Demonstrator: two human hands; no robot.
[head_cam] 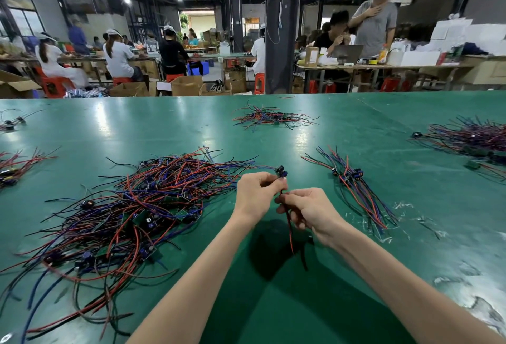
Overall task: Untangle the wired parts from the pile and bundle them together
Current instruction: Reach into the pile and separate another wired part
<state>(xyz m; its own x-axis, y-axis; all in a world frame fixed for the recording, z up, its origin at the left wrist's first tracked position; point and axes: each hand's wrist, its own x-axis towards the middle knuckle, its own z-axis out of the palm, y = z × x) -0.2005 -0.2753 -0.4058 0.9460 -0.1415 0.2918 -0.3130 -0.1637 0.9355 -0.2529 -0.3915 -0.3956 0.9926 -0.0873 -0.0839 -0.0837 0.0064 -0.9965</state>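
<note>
Pinching a wired part point(279, 170) just below its black head, the left hand point(257, 193) held it up; the right hand point(309, 211) pinched its leads point(288, 220) at 5 o'clock; the pile point(131, 212) lay at 9 o'clock.

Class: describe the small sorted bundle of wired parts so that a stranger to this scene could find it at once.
Start at the green table; near its front middle is the right hand. To that hand's right lies the sorted bundle. Unlike the sprawling pile on the left, its wires lie roughly parallel, with the dark parts clustered together.
</note>
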